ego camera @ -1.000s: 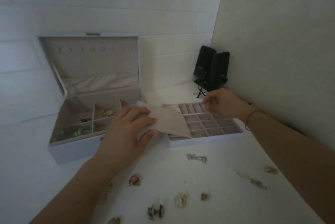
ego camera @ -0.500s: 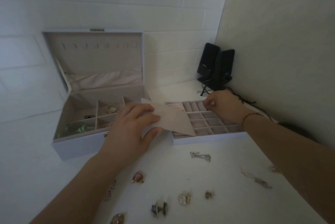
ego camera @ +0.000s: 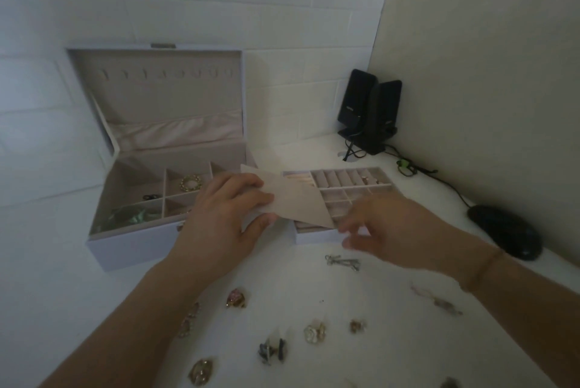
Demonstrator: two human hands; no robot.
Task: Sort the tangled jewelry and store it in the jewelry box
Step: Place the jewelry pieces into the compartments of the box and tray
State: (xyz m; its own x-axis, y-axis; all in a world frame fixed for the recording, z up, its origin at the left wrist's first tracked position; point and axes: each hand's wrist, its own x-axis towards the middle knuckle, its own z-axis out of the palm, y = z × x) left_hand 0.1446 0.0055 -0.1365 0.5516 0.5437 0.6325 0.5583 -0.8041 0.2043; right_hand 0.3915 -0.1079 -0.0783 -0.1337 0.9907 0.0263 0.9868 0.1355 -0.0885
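a head view looks down on a white table (ego camera: 94,309) in a corner. at centre, the left hand (ego camera: 219,224) pinches a beige card (ego camera: 295,202) between thumb and curled fingers, holding it tilted over the gap between box and tray. the right hand (ego camera: 386,227), blurred, hovers at the card's lower right tip with fingers loosely spread; whether it touches the card cannot be told. the open jewelry box (ego camera: 163,149) sits at left of centre, lid upright, with a gold ring piece (ego camera: 190,182) in one compartment. the divided tray (ego camera: 351,187) lies right of centre. loose jewelry (ego camera: 314,332) is scattered along the lower frame. two black speakers (ego camera: 370,111) stand at upper right, a mouse (ego camera: 505,230) at right.
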